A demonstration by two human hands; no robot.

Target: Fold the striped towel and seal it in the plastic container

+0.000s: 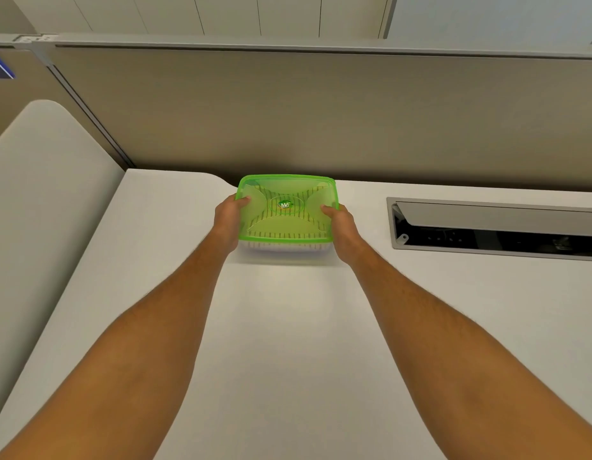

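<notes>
A clear plastic container [284, 248] with a translucent green lid [285, 194] sits on the white desk [288, 327] near the back partition. The striped towel [271, 214] lies inside, its dark stripes showing through the lid. My left hand [229, 215] grips the container's left side with the thumb on the lid. My right hand [340, 227] grips the right side the same way, thumb on top. The lid lies flat over the container's rim.
A grey partition wall [321, 121] stands right behind the container. An open cable hatch [493, 229] is set into the desk at the right. A lighter desk surface [46, 210] lies to the left, across a gap.
</notes>
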